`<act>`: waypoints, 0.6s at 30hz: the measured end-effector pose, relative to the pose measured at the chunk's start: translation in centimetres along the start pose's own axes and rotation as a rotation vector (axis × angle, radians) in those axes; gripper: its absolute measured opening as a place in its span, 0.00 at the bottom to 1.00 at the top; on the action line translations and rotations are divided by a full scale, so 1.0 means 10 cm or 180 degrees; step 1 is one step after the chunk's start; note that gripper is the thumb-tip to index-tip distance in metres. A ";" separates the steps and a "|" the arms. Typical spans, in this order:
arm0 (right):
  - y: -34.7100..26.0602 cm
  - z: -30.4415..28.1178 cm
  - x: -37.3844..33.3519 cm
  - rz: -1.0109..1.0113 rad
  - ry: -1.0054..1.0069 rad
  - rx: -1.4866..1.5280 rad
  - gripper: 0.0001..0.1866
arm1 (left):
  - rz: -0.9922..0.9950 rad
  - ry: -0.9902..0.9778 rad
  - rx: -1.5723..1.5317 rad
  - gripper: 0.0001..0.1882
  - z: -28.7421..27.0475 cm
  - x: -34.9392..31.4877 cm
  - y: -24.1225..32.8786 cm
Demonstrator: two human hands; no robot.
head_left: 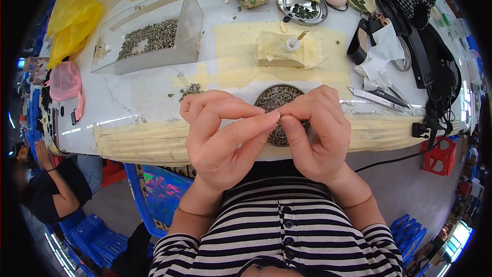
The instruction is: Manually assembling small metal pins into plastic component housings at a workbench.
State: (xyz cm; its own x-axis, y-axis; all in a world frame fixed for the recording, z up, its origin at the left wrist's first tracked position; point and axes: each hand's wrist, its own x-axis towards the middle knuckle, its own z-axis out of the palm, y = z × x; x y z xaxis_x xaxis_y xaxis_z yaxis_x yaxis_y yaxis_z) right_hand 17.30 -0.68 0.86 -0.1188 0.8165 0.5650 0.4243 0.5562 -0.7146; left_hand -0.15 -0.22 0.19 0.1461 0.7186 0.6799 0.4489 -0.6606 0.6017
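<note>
While our left hand (220, 141) and right hand (320, 133) pinch fingers (250, 126) together, on what we cannot tell, we should work low so drops land among the metallic pieces (278, 137) in the round dish (279, 145) beneath.

A head-worn fisheye camera looks steeply down at close range, taking in the wearer's striped shirt (256, 228), fingers (250, 127) and surface (148, 91).

Glare streaks the bright tabletop (148, 92); outer edges bend.
</note>
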 end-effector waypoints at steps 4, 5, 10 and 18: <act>-0.02 -0.02 0.01 -0.0014 -0.0110 0.0057 0.05 | -0.0034 0.0083 -0.0035 0.15 0.01 0.01 0.02; -0.03 -0.02 0.02 -0.0007 -0.0125 0.0087 0.05 | -0.0019 0.0091 -0.0002 0.15 0.02 0.01 0.02; -0.01 -0.01 0.02 -0.0023 -0.0094 0.0130 0.05 | 0.0038 0.0064 0.0077 0.15 0.01 0.00 0.01; 0.01 0.01 0.00 -0.0049 0.0033 0.0028 0.06 | 0.0088 0.0021 0.0370 0.16 0.00 0.03 0.04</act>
State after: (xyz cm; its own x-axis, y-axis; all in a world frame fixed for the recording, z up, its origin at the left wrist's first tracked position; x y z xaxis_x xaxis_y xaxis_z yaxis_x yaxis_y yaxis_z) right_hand 17.27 -0.58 0.77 -0.1160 0.8062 0.5801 0.4145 0.5701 -0.7094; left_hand 0.04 -0.25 0.65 0.1541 0.6988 0.6985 0.5442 -0.6501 0.5303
